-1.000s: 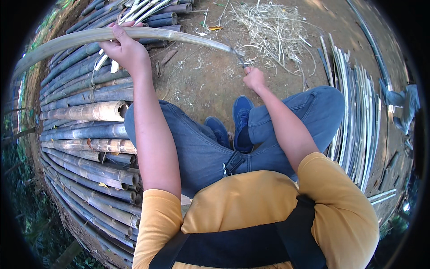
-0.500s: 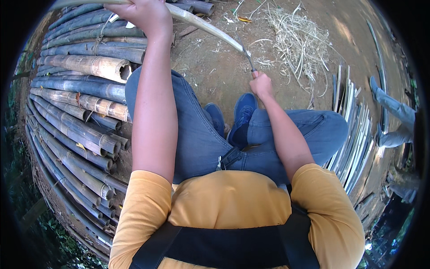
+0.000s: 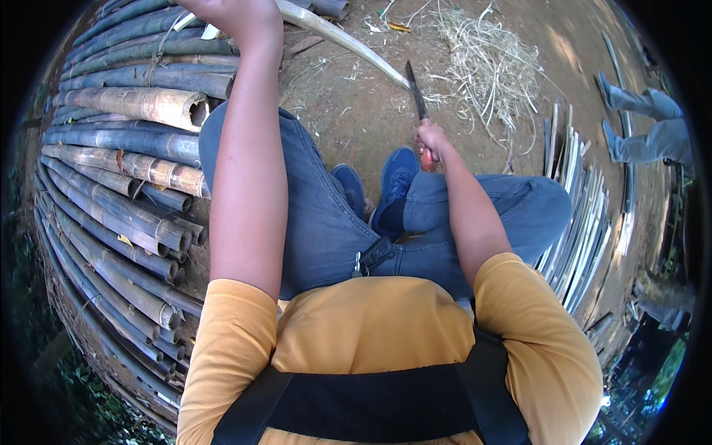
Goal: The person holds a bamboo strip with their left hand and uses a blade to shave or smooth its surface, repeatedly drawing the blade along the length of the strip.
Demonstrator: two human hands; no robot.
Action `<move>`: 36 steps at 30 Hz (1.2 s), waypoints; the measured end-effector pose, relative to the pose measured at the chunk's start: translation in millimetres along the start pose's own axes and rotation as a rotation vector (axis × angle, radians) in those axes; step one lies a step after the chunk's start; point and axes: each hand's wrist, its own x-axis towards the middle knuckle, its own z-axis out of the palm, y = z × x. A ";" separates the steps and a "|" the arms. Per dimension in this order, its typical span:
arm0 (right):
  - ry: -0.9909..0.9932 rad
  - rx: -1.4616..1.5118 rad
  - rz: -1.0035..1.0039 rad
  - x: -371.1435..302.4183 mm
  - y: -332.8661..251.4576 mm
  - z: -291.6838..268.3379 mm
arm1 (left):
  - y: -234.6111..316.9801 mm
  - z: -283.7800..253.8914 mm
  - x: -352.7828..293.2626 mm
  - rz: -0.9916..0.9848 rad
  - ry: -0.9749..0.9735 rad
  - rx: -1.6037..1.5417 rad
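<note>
My left hand [image 3: 236, 13] is at the top edge, its fingers mostly cut off by the frame. It holds a long, pale bamboo strip [image 3: 337, 35], which slopes down to the right from behind the wrist. My right hand [image 3: 430, 139] is closed around the reddish handle of a long knife [image 3: 415, 90]. The dark blade points away from me, its tip close beside the strip's lower end; whether they touch I cannot tell. Both hands are beyond my bent knees, with my blue shoes [image 3: 399, 174] between them and me.
Stacked bamboo poles [image 3: 126, 141] fill the left side. A tangle of pale shavings [image 3: 493, 70] lies on the dirt ahead to the right. Beside my right knee is a bundle of split strips [image 3: 582, 222]. Another person's legs [image 3: 645, 122] show at the far right.
My right hand has turned the knife more upright and its reddish handle now shows. My left hand has shifted slightly up, further out of frame. The other person's legs have moved.
</note>
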 end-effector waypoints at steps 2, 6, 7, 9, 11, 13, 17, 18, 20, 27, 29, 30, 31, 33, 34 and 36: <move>-0.209 0.394 0.025 38.2 34.3 -21.9 | 1.8 17.7 -10.0 0.038 0.056 -0.014; 0.402 -0.237 -0.206 16.8 15.6 10.3 | -2.5 8.8 -1.4 -0.051 -0.015 0.005; 0.447 -0.386 -0.298 -16.4 -11.5 28.5 | -2.4 -3.3 4.1 -0.021 -0.007 0.005; 0.471 -0.372 -0.335 -44.9 -34.6 38.5 | -3.4 -5.3 4.4 -0.013 -0.036 -0.020; 0.460 -0.387 -0.337 -64.2 -47.8 33.8 | -2.8 -9.0 8.9 0.002 -0.058 -0.024; 0.430 -0.482 -0.174 -18.4 4.8 12.9 | -6.2 3.3 3.1 -0.014 -0.043 -0.037; 0.482 -0.445 -0.052 -12.1 25.8 7.2 | -8.7 -4.1 9.8 0.005 -0.010 -0.007; 0.488 -0.428 -0.035 -10.8 26.9 8.6 | -9.1 -8.6 7.5 0.015 -0.016 0.008; 0.506 -0.389 -0.006 -6.5 19.9 8.9 | -9.9 -6.8 12.5 0.008 -0.070 -0.054; 0.372 0.125 -0.062 -23.1 -16.8 15.8 | -8.3 -15.7 9.2 -0.085 -0.193 -0.095; 0.392 0.162 -0.169 -40.7 -43.7 17.9 | -2.2 -19.4 10.6 -0.126 -0.227 -0.155; 0.401 0.100 -0.276 -51.3 -57.3 16.0 | -2.7 -20.6 11.7 -0.149 -0.249 -0.187; 0.406 0.037 -0.384 -63.5 -71.4 13.9 | -3.3 -22.8 14.4 -0.184 -0.259 -0.152; 0.367 -0.075 -0.513 -94.1 -97.1 8.6 | -3.9 -21.1 13.5 -0.208 -0.229 -0.157; 0.321 -0.126 -0.540 -113.9 -111.1 4.9 | -2.7 -19.0 11.8 -0.220 -0.213 -0.159; 0.253 -0.194 -0.584 -153.4 -131.6 2.6 | 2.0 -14.6 10.6 -0.176 -0.139 -0.063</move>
